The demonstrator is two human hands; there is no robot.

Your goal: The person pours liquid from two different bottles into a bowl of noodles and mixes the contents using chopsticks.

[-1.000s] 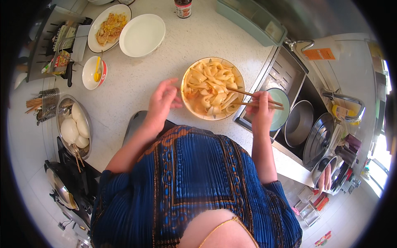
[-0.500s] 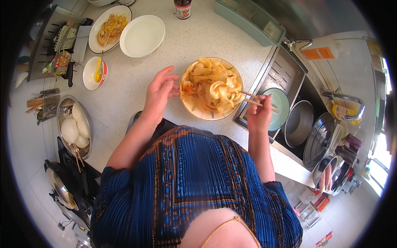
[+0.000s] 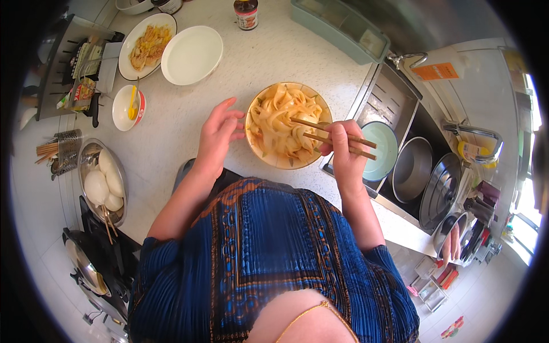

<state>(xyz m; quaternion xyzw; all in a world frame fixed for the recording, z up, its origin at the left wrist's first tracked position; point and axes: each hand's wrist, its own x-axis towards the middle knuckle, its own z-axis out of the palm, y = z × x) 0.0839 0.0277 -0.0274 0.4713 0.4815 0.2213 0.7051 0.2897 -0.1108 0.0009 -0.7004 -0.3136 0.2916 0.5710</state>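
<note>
One counter (image 3: 189,108), near edge hidden behind shirt; pale, speckled surface. Shirt (image 3: 274,246) cut off at lower edge; blue, finely pleated. Bowl (image 3: 289,167) on counter, in front of person, between hands; round, inside mostly covered by noodles (image 3: 286,111): wide, flat, glossy, folded. Green basin (image 3: 385,140), left side hidden behind right hand (image 3: 346,153). Right hand pinching chopsticks (image 3: 313,124); whether tips sink into noodles, can't tell. Left hand (image 3: 215,137) holding nothing, fingers spread, curved by bowl rim; contact unclear. Chopsticks thin, brown.

No text is legible on the red-and-white label (image 3: 247,22) of the dark bottle (image 3: 246,6) or the orange card (image 3: 436,71).
</note>
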